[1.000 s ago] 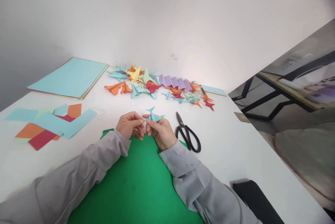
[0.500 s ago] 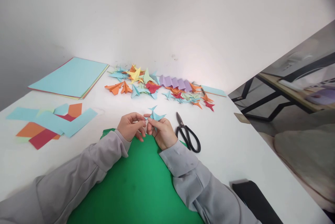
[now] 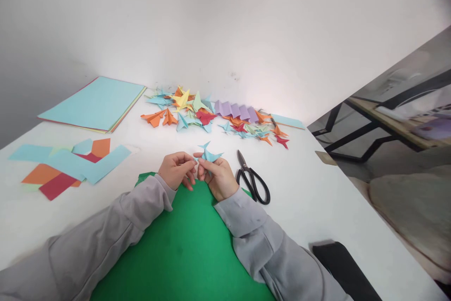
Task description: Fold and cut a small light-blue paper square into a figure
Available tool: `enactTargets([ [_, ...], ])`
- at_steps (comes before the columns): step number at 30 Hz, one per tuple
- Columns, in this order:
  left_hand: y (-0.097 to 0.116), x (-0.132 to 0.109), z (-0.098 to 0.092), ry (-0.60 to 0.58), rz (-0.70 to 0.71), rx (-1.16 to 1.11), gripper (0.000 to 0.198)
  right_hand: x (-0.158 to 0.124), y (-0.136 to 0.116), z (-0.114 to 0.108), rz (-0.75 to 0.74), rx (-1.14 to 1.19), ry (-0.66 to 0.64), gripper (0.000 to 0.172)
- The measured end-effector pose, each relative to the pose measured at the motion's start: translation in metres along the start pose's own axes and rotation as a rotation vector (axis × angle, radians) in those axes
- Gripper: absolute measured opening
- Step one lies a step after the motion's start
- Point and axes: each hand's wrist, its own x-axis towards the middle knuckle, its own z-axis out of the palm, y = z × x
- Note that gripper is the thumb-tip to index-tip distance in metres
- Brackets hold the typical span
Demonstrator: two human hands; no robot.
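Note:
A small light-blue folded paper plane (image 3: 210,155) is pinched between the thumb and fingers of my right hand (image 3: 221,178), its pointed wings sticking out above the fingertips. Close on its left, my left hand (image 3: 176,169) is closed, with thumb and forefinger pressed together at the plane's near end. The fingers hide that end of the paper. Below both hands spreads a green cloth or apron (image 3: 183,244). Black-handled scissors (image 3: 252,179) lie on the white table just right of my right hand, blades pointing away.
Loose coloured paper strips (image 3: 72,165) lie at left, before a stack of coloured sheets (image 3: 95,101). Several folded paper planes (image 3: 181,100) are heaped along the wall, beside a pleated purple paper (image 3: 236,111). A black flat object (image 3: 343,268) rests near the right edge.

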Motion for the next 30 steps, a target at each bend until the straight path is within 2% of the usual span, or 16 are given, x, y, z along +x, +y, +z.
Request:
enactTargets([
  [6, 0.0028, -0.0006, -0.0009, -0.013, -0.025, -0.028, 0.02, -0.0004, 0.0001, 0.0008, -0.009, -0.013, -0.001, 0.012],
  [9, 0.0028, 0.0001, -0.0027, -0.049, -0.024, -0.072, 0.026, -0.0009, 0.0003, 0.0014, -0.02, -0.049, -0.009, 0.023],
  [12, 0.0013, 0.0015, -0.0045, -0.05, -0.025, -0.091, 0.03, -0.0015, 0.0, 0.0019, -0.022, -0.071, -0.011, 0.025],
  [23, 0.0006, 0.0031, -0.005, -0.076, -0.045, -0.119, 0.031, -0.0029, -0.0031, 0.0019, 0.004, -0.049, 0.007, 0.022],
  [28, 0.0008, 0.0034, -0.0059, -0.047, -0.05, -0.177, 0.034, -0.001, -0.0005, 0.0006, -0.013, -0.015, 0.024, 0.014],
  [30, 0.0006, 0.0031, -0.0058, -0.042, -0.043, -0.191, 0.035, -0.0006, 0.0008, 0.0007, -0.025, -0.013, 0.033, 0.016],
])
